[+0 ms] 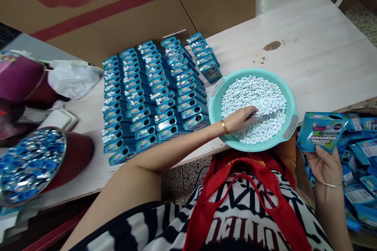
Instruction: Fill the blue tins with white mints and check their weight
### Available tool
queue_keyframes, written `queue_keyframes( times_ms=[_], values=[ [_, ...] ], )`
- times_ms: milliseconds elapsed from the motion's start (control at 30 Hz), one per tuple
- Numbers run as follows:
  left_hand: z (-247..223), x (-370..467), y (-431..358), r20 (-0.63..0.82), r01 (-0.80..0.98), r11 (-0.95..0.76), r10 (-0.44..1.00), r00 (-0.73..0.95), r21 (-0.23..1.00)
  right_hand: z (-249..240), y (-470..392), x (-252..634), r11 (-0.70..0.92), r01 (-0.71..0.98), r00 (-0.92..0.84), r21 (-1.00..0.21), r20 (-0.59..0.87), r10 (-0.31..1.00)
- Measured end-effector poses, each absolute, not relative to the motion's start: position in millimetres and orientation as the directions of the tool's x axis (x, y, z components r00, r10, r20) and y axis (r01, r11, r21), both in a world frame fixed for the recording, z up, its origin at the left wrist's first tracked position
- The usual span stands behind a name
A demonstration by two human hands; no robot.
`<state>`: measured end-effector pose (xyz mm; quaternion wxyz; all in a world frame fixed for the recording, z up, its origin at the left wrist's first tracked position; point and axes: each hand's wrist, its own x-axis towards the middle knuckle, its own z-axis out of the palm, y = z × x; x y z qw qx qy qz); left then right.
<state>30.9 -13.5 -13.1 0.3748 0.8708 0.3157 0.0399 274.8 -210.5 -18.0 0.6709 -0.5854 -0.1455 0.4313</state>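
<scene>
My left hand (240,119), with a gold bracelet at the wrist, reaches into a teal basin (253,150) with grey handles. Its fingers are closed round the dark handle of a scoop, whose bowl lies mostly under small pale candies (250,90). To the right of the basin, my right hand (326,164) grips a blue candy box (322,133) from below. That box has a dark round hole in its top.
Rows of upright blue boxes (147,94) stand left of the basin, many with candies on top. A cardboard box (212,0) rises behind them. At left sits a dark red bucket (78,157) of blue-and-silver pieces. Loose blue boxes (361,194) fill a carton at lower right.
</scene>
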Motion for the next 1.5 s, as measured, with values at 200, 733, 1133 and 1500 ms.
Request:
queue_keyframes(
  times_ms=[200, 733, 1133, 1500],
  values=[
    [48, -3, 6, -0.012, 0.400, -0.643, 0.520, 0.854, 0.653, -2, -178, 254, 0.046, -0.069, 0.636, -0.997, -0.008, 0.772],
    [162, 18, 14, -0.354, 0.522, -0.715, 0.390, 0.850, 0.464, -11, -153, 232, 0.191, 0.324, 0.274, -0.927, 0.286, 0.918],
    [121, 11, 39, -0.183, 0.684, -0.720, 0.661, 0.728, 0.119, -16, -147, 227, 0.168, 0.217, 0.512, -0.962, 0.259, 0.819],
    [-24, 31, -2, -0.292, 0.555, -0.754, 0.475, 0.830, 0.351, -19, -138, 230, 0.128, -0.030, 0.663, -0.991, 0.076, 0.745]
  ],
)
